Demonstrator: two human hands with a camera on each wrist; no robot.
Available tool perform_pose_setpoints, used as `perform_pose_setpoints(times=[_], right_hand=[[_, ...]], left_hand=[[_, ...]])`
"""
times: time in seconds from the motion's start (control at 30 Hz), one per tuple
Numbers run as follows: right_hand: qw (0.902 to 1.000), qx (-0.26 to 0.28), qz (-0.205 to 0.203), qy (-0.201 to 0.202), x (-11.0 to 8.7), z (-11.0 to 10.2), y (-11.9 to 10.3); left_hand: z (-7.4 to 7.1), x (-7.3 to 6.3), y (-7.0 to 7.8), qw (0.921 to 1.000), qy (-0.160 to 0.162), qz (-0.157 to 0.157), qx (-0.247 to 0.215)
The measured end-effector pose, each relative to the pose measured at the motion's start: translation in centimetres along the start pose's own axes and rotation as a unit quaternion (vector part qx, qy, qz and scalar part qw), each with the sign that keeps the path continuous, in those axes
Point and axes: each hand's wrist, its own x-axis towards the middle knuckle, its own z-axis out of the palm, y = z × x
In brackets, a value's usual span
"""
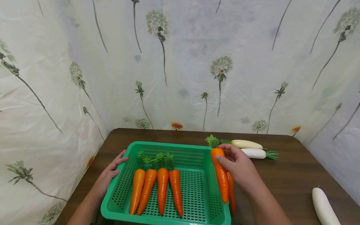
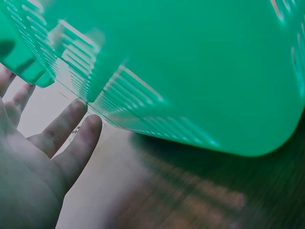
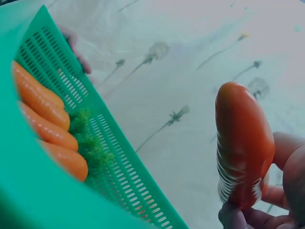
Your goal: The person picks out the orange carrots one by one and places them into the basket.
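Observation:
My right hand (image 1: 239,165) pinches an orange carrot (image 1: 220,178) with a leafy green top, holding it over the right rim of a green plastic basket (image 1: 194,197). The right wrist view shows the held carrot (image 3: 243,143) between thumb and fingers. Just beyond it, outside the basket, is another carrot (image 1: 231,193), partly hidden. Several carrots (image 1: 162,190) lie side by side in the basket's left half, tops toward the back. My left hand (image 1: 108,175) rests at the basket's left rim; in the left wrist view its fingers (image 2: 78,138) extend along the outer wall.
Two white radishes (image 1: 253,153) lie behind my right hand on the dark wooden table (image 1: 284,175). Another white radish (image 1: 324,206) lies near the right edge. A flower-patterned sheet (image 1: 185,72) hangs behind and beside the table.

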Motion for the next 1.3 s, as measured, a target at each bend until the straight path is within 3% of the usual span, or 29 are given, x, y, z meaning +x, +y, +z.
perform_pose_setpoints(times=[0.33,0.73,1.3], right_hand=[[0.9997,0.014,0.008,-0.019,0.7,-0.2,-1.3],[0.9994,-0.009,-0.001,-0.033,1.5,1.0,-2.5],[0.9989,0.018,0.013,-0.042,3.3,3.3,-3.4]], left_hand=[[0.0,0.1,-0.3,1.0000,-0.001,0.007,0.003],[-0.1,0.1,-0.1,0.9995,0.006,-0.032,-0.001],[-0.2,0.0,-0.3,0.9991,0.009,-0.042,0.002]])
